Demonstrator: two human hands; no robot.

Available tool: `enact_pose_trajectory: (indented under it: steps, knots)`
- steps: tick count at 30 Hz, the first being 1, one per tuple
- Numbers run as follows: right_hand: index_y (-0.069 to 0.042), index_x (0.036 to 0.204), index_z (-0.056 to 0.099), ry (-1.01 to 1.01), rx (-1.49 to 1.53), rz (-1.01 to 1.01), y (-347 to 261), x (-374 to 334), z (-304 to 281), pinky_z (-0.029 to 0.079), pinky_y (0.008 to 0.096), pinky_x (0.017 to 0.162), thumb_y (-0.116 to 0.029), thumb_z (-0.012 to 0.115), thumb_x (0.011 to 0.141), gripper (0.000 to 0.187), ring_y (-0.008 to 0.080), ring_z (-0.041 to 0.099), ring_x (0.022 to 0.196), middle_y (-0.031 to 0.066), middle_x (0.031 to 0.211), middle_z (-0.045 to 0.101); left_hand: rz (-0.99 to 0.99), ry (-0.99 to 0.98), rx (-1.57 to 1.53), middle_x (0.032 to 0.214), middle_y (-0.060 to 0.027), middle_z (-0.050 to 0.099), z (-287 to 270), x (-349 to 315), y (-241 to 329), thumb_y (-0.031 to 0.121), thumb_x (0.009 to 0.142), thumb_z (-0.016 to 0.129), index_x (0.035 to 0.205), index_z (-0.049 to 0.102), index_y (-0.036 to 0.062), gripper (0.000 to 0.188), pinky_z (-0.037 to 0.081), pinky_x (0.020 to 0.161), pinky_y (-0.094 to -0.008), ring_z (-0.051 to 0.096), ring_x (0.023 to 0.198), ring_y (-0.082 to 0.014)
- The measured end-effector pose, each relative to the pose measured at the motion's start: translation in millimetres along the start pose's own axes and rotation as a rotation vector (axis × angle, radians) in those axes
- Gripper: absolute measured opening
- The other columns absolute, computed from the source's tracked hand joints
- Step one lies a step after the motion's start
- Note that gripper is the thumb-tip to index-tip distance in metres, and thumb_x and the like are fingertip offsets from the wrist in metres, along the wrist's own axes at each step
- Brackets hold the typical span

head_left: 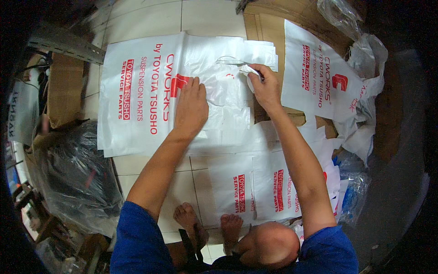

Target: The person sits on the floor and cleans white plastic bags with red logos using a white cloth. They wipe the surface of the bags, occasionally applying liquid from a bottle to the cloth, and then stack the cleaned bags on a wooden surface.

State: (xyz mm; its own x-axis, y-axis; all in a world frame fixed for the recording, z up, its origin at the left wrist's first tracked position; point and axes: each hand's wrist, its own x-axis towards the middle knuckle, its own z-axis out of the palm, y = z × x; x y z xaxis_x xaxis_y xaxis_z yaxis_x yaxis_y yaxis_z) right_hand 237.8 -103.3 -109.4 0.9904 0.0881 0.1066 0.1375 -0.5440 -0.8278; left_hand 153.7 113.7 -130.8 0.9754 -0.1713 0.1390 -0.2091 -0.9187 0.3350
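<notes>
While the left hand (192, 107) lies open on white sheets (137, 96), the right hand (267, 87) pinches a crumpled flap (249, 73); tugging might tear it.

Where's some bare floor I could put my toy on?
Bare tiles lie beyond the big white sheet, left of the cardboard; another patch lies between that sheet and the left foot. The right is crowded with other sheets.
</notes>
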Motion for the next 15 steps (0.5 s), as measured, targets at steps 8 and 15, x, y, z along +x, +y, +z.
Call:
enact_pose_trajectory:
  steps: [8,15]
  knots:
    - [-0.004,0.098,0.066,-0.123,-0.290,-0.377,-21.2,6.2,27.5,0.048,0.0351,0.080,-0.004,0.064,0.079,0.020,0.0292,0.058,0.093,0.0116,0.098,0.062,-0.038,-0.037,0.055,0.140,-0.0256,0.034,-7.7,2.5,16.2,0.034,0.085,0.057,0.135,0.041,0.0039,0.061,0.021,0.108,-0.0550,0.030,0.131,-0.0417]
    - [-0.005,0.093,0.067,-0.312,-0.543,-0.501,-9.9,-0.8,37.8,0.049,0.0389,0.080,-0.006,0.058,0.076,0.019,0.0310,0.057,0.093,0.0127,0.091,0.059,-0.052,-0.036,0.030,0.146,-0.0252,0.026,6.9,-2.9,14.6,0.043,0.085,0.056,0.142,0.034,0.0117,0.069,0.012,0.110,-0.0581,0.020,0.135,-0.0441]
